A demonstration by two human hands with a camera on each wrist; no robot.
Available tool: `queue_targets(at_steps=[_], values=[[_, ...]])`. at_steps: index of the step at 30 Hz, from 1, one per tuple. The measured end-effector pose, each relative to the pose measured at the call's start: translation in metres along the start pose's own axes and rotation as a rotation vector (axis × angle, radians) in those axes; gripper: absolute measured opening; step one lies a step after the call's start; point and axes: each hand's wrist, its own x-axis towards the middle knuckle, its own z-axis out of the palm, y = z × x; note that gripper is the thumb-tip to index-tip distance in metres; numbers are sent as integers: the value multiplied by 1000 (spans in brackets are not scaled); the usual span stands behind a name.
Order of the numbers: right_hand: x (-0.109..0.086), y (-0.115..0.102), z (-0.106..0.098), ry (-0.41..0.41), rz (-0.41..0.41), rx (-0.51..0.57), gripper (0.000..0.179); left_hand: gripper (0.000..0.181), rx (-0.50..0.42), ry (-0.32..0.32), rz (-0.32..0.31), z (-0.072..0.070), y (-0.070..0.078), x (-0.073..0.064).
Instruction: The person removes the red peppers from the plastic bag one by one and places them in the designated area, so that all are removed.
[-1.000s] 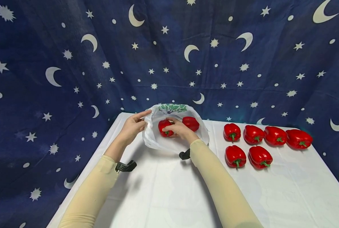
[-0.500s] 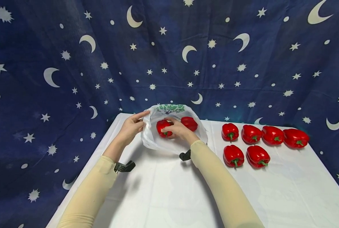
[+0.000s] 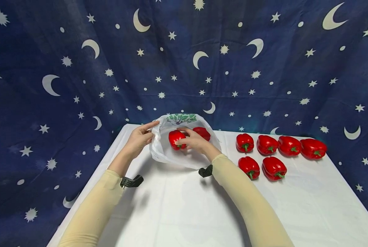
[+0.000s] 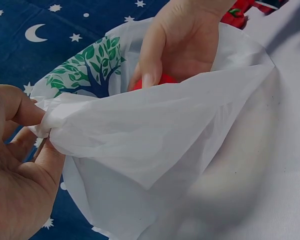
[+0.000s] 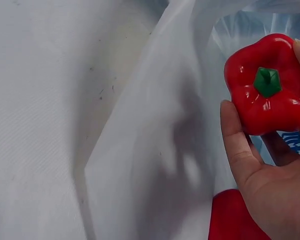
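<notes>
A white plastic bag (image 3: 159, 151) with a green tree print lies with its mouth spread at the back of the table. My left hand (image 3: 139, 140) pinches the left edge of its rim between thumb and fingers. Inside the mouth, my right hand (image 3: 196, 140) grips a red bell pepper (image 5: 265, 90) with a green stem, thumb and fingers round its sides. A second red bell pepper (image 3: 202, 133) sits in the bag behind the right hand, partly covered by it. In the left wrist view the bag's front wall hides most of the gripped pepper.
To the right of the bag, several red bell peppers (image 3: 267, 144) stand in two rows on the white-covered table (image 3: 177, 202). A dark blue cloth (image 3: 233, 61) with moons and stars hangs behind and to the left of the table.
The head view has turned slightly right, so the scene sits further left. My right hand now covers more of the second bell pepper. Both holds look the same.
</notes>
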Motion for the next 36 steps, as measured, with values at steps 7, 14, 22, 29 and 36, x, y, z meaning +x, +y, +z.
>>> queue_targets(at_steps=[7,14,22,29,36], values=[[-17,-5,-5,-2,12,31,74,64,11,-8,-11,-2,-1,2],[-38,-10,-13,-23,-14,68,72,64,2,-3,-7,-1,-1,3],[-68,-21,-34,-83,-61,161,72,64,-9,-6,-10,-3,-3,6],[-97,-35,-62,-53,-83,195,75,64,-27,-7,-1,-5,-1,10],[-122,-38,-91,17,-94,187,79,62,-45,-3,-26,-6,2,21]])
